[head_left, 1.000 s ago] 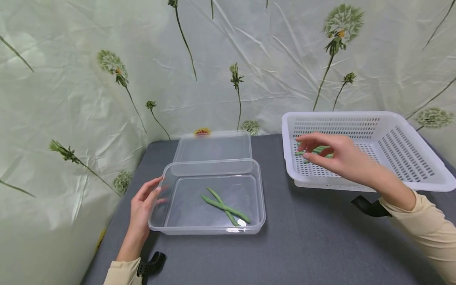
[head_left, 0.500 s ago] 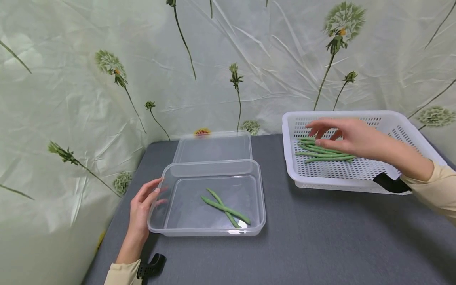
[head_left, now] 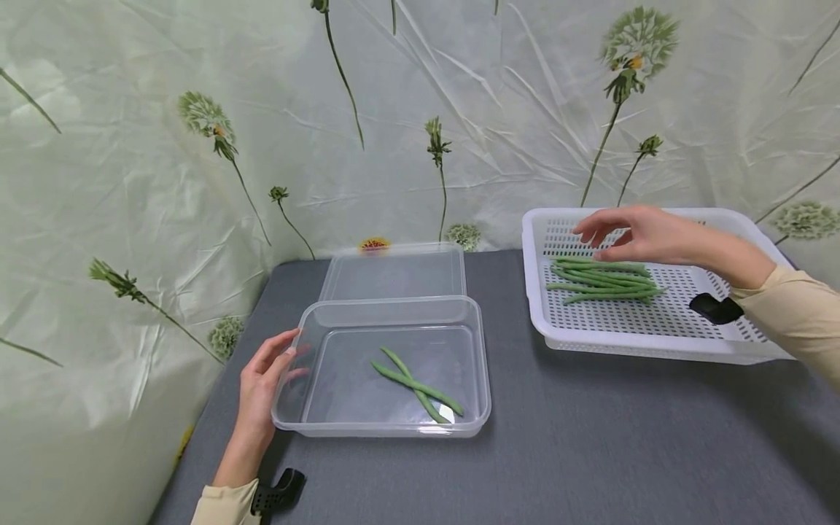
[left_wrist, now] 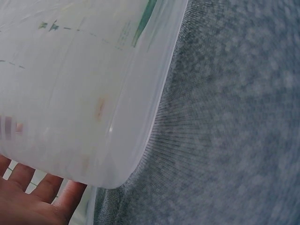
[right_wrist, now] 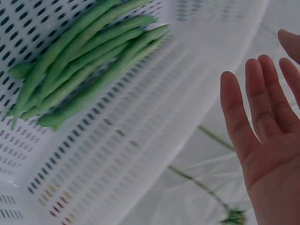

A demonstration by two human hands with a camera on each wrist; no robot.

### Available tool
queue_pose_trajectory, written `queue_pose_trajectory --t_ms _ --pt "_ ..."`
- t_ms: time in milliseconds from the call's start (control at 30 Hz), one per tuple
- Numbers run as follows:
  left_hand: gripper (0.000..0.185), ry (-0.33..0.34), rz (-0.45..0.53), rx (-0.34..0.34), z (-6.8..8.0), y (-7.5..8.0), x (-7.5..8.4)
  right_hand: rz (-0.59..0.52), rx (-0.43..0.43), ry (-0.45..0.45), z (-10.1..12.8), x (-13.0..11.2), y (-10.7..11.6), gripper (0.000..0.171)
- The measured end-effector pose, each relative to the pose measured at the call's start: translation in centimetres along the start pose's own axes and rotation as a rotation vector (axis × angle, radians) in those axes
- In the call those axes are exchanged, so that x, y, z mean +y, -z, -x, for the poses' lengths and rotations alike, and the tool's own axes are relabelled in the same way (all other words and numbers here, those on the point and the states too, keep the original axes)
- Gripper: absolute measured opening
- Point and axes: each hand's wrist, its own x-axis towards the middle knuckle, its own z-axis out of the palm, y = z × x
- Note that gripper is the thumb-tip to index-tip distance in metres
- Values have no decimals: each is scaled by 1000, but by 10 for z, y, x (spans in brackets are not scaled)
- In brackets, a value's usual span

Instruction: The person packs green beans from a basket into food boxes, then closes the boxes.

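Note:
Two green beans (head_left: pixel 416 383) lie crossed in the clear plastic container (head_left: pixel 380 429) at the centre of the head view. Against that container's left side rests my left hand (head_left: pixel 259 386), its fingers extended along the outside wall. In the left wrist view, the fingers (left_wrist: pixel 46 188) touch the wall with nothing gripped. My right hand (head_left: pixel 646 235) hovers above the white perforated basket (head_left: pixel 663 346), fingers spread and holding nothing. Several green beans (head_left: pixel 600 281) lie in a bunch on the basket floor, below this hand; the right wrist view shows the bunch (right_wrist: pixel 89 61) and bare palm clearly.
Behind the container lies a clear flat lid (head_left: pixel 397 273). A grey cloth (head_left: pixel 558 452) covers the table. At the back and left hangs a pale curtain (head_left: pixel 512 95) printed with dandelions, close behind the basket and lid.
My right hand has lifted and shifted back and to the right over the basket, uncovering the bean bunch. My left hand stays at the container's side; the two crossed beans have not moved.

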Motion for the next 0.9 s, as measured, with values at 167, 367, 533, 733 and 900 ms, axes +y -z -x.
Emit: queue_pose_trajectory --t_ms 167,367,533,733,900 --pt "36 2 4 -4 0 0 -1 20 -41 -43 -8 25 -4 37" --pt "37 -3 -9 -6 0 1 0 56 -87 -22 -12 49 -11 30" --pt "36 -10 -22 -6 0 1 -1 28 -106 30 -14 65 -18 29" --pt "36 -10 -31 -4 1 1 -1 -33 -166 -69 -16 74 -23 33" --pt "36 -7 -42 -8 0 0 -1 -38 -205 -106 -15 83 -29 34"
